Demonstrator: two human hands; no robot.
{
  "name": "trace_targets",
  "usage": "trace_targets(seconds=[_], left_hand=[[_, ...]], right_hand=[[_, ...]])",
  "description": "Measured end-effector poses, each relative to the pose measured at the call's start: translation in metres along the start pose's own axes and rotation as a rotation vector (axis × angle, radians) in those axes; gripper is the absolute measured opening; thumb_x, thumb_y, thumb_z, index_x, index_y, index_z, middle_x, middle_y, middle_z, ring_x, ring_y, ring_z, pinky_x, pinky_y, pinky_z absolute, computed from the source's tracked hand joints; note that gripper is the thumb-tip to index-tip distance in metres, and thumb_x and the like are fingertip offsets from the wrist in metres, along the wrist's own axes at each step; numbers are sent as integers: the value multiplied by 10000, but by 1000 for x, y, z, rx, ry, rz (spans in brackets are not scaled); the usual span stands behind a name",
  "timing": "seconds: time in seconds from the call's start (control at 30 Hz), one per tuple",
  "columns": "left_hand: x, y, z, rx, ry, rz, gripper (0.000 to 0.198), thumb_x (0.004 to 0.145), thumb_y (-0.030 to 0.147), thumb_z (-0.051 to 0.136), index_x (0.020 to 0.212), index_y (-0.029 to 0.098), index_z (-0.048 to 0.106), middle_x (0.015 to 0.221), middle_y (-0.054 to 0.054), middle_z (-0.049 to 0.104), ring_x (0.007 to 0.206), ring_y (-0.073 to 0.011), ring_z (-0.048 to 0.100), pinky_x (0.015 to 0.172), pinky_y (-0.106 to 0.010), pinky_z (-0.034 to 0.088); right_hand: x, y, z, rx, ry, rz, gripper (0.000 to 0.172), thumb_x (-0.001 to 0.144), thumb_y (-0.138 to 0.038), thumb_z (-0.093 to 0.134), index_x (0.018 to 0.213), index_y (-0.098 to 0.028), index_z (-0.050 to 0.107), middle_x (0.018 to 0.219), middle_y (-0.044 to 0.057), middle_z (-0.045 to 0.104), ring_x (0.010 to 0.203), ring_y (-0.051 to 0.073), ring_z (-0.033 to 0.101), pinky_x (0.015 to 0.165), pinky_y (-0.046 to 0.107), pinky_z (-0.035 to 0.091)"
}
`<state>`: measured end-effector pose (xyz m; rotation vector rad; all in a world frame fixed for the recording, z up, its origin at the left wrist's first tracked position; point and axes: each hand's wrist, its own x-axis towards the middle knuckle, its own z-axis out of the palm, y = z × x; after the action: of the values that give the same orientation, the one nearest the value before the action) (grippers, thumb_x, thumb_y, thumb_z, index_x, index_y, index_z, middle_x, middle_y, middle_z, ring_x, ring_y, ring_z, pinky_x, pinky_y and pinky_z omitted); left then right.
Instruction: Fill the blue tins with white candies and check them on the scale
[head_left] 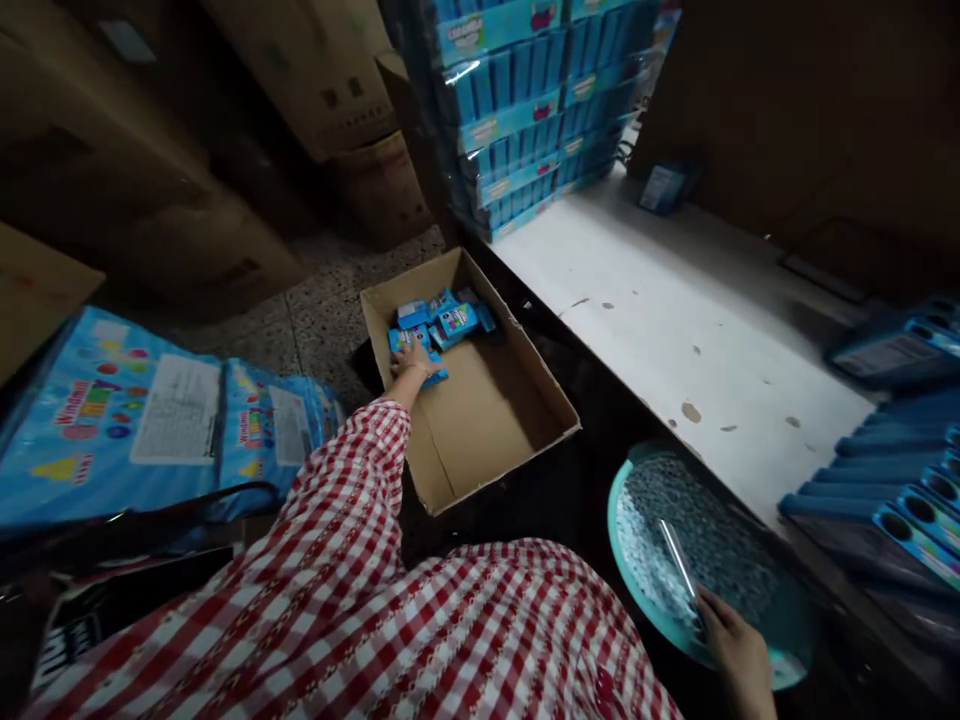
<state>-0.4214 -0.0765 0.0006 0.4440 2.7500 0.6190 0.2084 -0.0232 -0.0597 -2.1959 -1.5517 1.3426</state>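
My left hand [411, 358] reaches into a shallow open cardboard box [487, 430]. Its fingers lie spread over small blue printed boxes [456, 320], several of which are heaped at the far left end. My right hand [733, 645] is closed around a shiny metal rod-like tool [677, 560]; its full shape is partly hidden by the hand. That tool slants over a teal basin [616, 510] filled with small pale pellets [675, 505], too small to tell apart.
A white worktop [645, 330] with worn spots runs along the right. Wrapped stacks of blue boxes [517, 110] stand at its far end, and blue containers [862, 490] at its near right. Blue printed bags [150, 410] lie left; large cartons [135, 190] stand behind.
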Motion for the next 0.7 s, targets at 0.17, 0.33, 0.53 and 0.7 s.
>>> trace_targets(seconds=[0.17,0.33,0.53,0.7], left_hand=[[10,-35,15,-32,-79,-29,916,366,402,845,1174,167,483,1449,-254,226,1281,-520,226,945,-722,162],[-10,-30,32,44,-167,138,828,522,281,787,1282,231,461,1495,-175,203,1261,-425,366,1015,-526,303],[-69,25,53,-239,-231,230,416,684,357,660,1046,160,598,1032,-140,653,1068,-311,571,909,-405,432],[-127,56,37,-990,-568,147,534,725,544,535,1117,182,531,1001,-101,673,906,-231,634,778,-427,513]], right_hand=[[-8,-21,6,-26,27,39,550,491,-552,597,847,-148,712,620,47,685,545,235,646,525,304,527],[-8,-26,29,28,-15,-33,572,514,-544,599,885,-123,713,649,54,688,561,216,641,540,304,533],[-5,-13,34,20,-30,-98,511,544,-494,574,863,-129,733,646,59,686,538,196,612,530,303,510],[-9,-6,27,21,29,-179,411,554,-449,568,779,-157,750,660,72,701,579,210,617,562,311,500]])
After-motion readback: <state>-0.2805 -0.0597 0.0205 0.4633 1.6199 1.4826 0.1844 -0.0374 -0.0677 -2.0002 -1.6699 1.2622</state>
